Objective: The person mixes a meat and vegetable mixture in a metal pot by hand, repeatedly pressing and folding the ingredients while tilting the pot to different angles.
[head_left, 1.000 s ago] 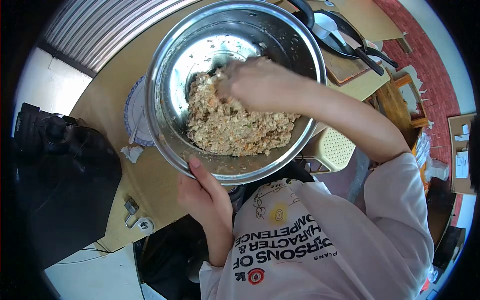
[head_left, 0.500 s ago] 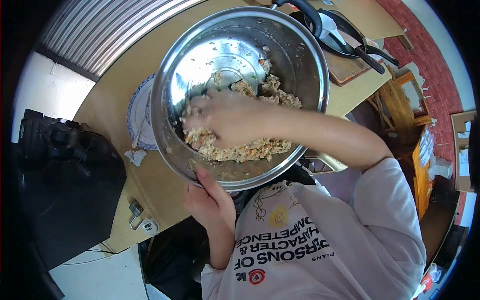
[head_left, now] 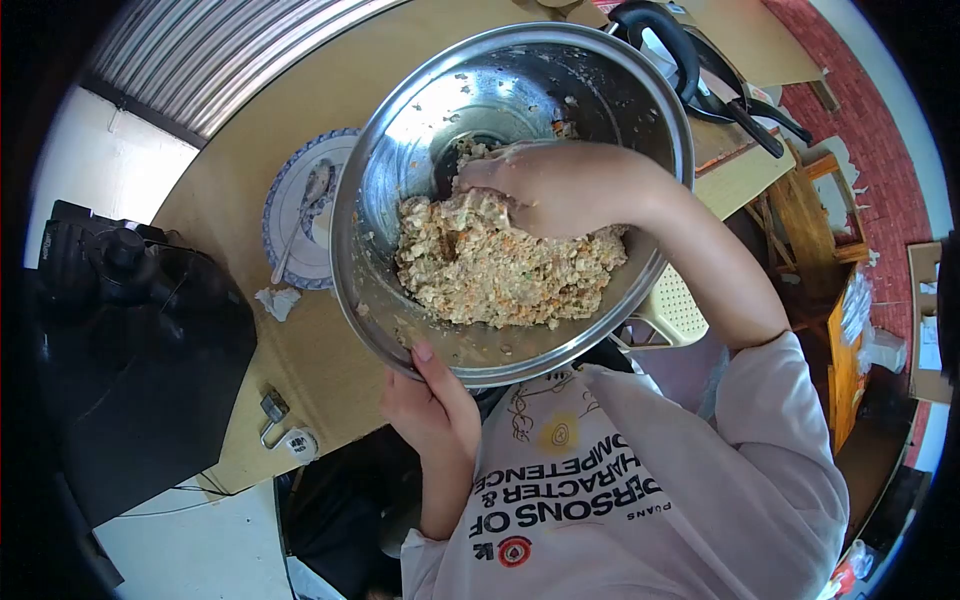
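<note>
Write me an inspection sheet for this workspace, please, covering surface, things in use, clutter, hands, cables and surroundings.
Surface: tan table, partly hidden under the bowl.
Things in use: metal bowl holding chunky mixture.
Clutter: blue-rimmed plate with spoon; crumpled tissue; padlock.
Hands: left hand grips the bowl's rim; right hand is in the mixture, fingers partly hidden.
Cables: thin dark cables by the table's near-left edge.
Surroundings: cream stool; reddish floor at right.

The person has on a white shirt (head_left: pixel 680 450) with short, loose sleeves — big black letters, thin line drawings, a yellow patch and a round red badge.
</note>
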Motion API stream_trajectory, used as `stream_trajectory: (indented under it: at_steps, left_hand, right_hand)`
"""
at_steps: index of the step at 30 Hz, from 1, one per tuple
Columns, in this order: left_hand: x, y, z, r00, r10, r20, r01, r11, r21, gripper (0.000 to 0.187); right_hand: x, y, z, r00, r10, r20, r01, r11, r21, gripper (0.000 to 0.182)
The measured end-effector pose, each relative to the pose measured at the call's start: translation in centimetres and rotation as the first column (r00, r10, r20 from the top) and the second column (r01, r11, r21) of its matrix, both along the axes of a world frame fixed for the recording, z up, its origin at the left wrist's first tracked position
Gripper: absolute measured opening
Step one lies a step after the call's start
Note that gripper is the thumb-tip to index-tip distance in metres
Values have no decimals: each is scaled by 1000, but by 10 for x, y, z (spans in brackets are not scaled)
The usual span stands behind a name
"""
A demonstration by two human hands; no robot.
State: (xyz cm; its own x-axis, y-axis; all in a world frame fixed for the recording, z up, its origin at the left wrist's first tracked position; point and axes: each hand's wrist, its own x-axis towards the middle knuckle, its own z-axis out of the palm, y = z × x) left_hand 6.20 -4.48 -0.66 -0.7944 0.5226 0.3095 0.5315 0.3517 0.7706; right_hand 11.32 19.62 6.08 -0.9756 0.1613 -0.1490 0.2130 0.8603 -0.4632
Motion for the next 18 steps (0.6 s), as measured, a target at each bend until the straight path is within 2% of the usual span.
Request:
stream_trajectory:
  at_steps: [2, 4, 5, 7, 9, 10, 12, 13, 15, 18]
  left_hand:
    - [2, -1, 5, 999, 1, 34, 0, 1000, -26, 47]
    - [3, 0, 6, 998, 6, 66, -3, 999, -52, 47]
    - [3, 3, 4, 999, 4, 41, -5, 1000, 15, 47]
    - [3, 3, 1, 1000, 9, 17, -11, 997, 83, 46]
    - [3, -1, 0, 999, -11, 40, 10, 999, 32, 43]
    - [2, -2, 0, 999, -6, 39, 5, 1000, 31, 43]
    - [2, -4, 3, 996, -30, 78, 30, 1000, -2, 41]
    - [2, -2, 3, 997, -24, 77, 24, 1000, -1, 41]
    - [2, 3, 2, 999, -40, 0, 40, 994, 105, 40]
    - [3, 3, 5, 999, -42, 14, 41, 995, 92, 40]
  right_hand:
    - [2, 3, 17, 991, 62, 116, -57, 997, -45, 43]
    - [3, 15, 13, 992, 116, 42, -114, 993, -38, 44]
    - [3, 19, 11, 986, 166, -27, -167, 986, -28, 45]
    - [1, 18, 17, 993, 118, 3, -118, 993, -29, 43]
    - [-4, 19, 15, 950, 235, -206, -251, 966, -55, 40]
    - [-8, 17, 12, 948, 240, -208, -256, 965, -55, 40]
    - [-18, 9, 5, 890, 295, -347, -363, 920, -150, 33]
    - [-22, 5, 5, 888, 301, -348, -369, 917, -149, 33]
    - [-26, -3, 4, 936, 291, -198, -297, 955, 0, 36]
    - [-29, -3, -14, 937, 270, -222, -272, 962, 24, 31]
